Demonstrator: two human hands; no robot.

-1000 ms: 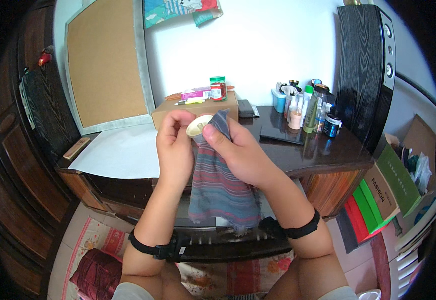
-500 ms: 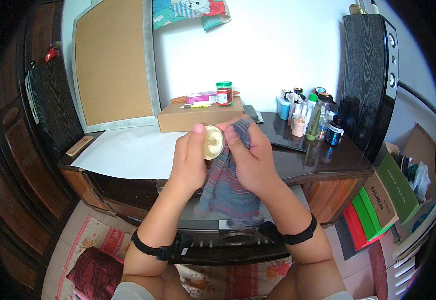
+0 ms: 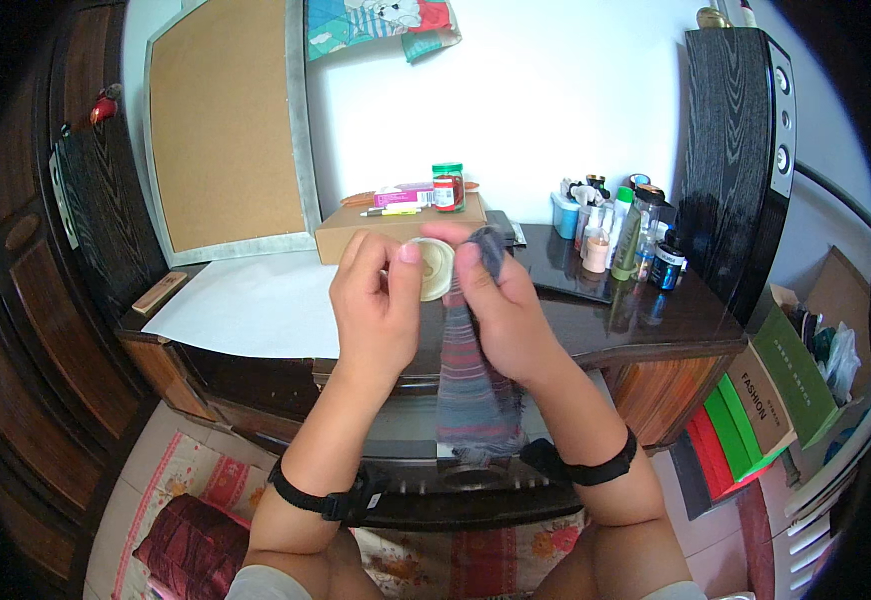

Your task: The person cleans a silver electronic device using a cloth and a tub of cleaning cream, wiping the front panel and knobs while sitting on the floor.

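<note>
With the table (image 3: 681, 318) beyond, pinches pale disc (image 3: 438, 270) edgewise in left grip (image 3: 374, 295), seemingly baring its face; bunches cloth (image 3: 471, 395) in right grip (image 3: 501, 310).

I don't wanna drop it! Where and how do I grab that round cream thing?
Take the round cream thing by its rim, probably from the left, like the left grip: it faces us, leaving its edge to pinch; the right grip with the striped cloth crowds its right side.
</note>
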